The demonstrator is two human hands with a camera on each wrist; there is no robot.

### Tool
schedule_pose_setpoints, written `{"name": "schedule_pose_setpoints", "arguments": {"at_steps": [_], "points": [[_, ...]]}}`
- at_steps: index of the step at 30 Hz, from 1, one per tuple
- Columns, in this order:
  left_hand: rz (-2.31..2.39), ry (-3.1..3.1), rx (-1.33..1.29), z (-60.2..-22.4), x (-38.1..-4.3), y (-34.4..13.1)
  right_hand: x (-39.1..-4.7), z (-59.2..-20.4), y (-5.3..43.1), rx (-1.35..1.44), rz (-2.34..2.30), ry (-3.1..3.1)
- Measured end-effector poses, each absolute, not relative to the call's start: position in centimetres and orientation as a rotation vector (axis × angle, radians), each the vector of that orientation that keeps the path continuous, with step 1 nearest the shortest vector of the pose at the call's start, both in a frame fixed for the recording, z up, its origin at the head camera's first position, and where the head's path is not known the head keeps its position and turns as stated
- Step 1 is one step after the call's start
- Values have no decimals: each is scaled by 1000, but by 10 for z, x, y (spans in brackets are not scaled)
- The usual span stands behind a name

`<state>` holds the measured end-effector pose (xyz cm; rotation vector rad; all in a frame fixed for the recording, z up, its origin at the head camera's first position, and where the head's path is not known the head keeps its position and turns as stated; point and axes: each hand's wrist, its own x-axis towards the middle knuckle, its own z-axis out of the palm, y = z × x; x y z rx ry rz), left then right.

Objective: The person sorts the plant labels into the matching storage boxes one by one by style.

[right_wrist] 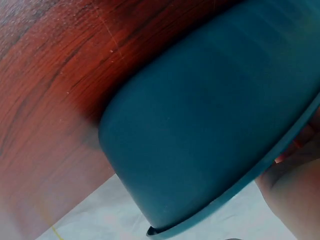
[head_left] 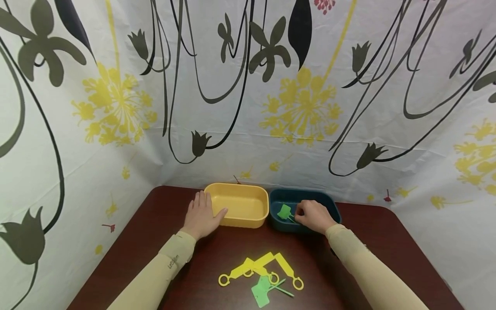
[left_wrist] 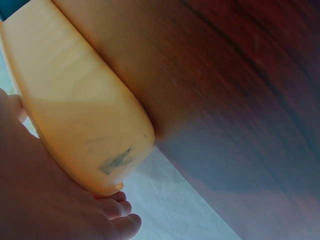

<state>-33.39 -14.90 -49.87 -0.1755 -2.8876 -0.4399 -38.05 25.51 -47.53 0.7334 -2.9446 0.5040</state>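
Note:
My left hand (head_left: 201,214) rests on the left rim of a yellow bin (head_left: 237,223), fingers straight and thumb spread over its near edge. In the left wrist view, the fingers extend past the rim of the yellow bin (left_wrist: 90,115). My right hand (head_left: 314,215) reaches into a teal bin (head_left: 280,224) with curled fingers. Its fingertips pinch at the thin stem of a green plant label (head_left: 284,211) in that bin. The right wrist view shows mostly the outer wall of the teal bin (right_wrist: 200,125), which hides the fingertips.
Several yellow ring-ended tags (head_left: 284,265) lie overlapping on the dark wooden table (head_left: 217,297). Green plant labels (head_left: 261,292) with thin stems lie just in front of them. The bins stand side by side near the back edge, before a flower-patterned curtain (head_left: 240,116).

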Motion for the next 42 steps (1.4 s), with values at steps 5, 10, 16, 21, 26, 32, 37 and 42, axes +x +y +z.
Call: {"name": "schedule_pose_setpoints", "arguments": {"at_steps": [5, 10, 16, 21, 26, 32, 37, 42], "points": [[-451, -2888, -168, -499, -335, -149, -384, -477, 256, 736, 513, -2965], [-443, -2901, -161, -501, -336, -150, -386, -477, 255, 729, 499, -2989], [-455, -2898, -172, -501, -337, -151, -386, -476, 253, 708, 491, -3024], [-444, -2900, -175, -502, -337, -151, -386, -474, 252, 696, 516, -3040], [-444, -2894, -174, -502, -337, -151, -388, -475, 253, 696, 529, -3047], [-438, -2882, -176, -502, -335, -150, -386, -475, 252, 681, 526, -3044], [-436, -2875, -181, -500, -334, -149, -385, -475, 251, 704, 512, -3014], [-433, -2875, -184, -498, -333, -149, -384, -476, 251, 716, 505, -2988]]}}
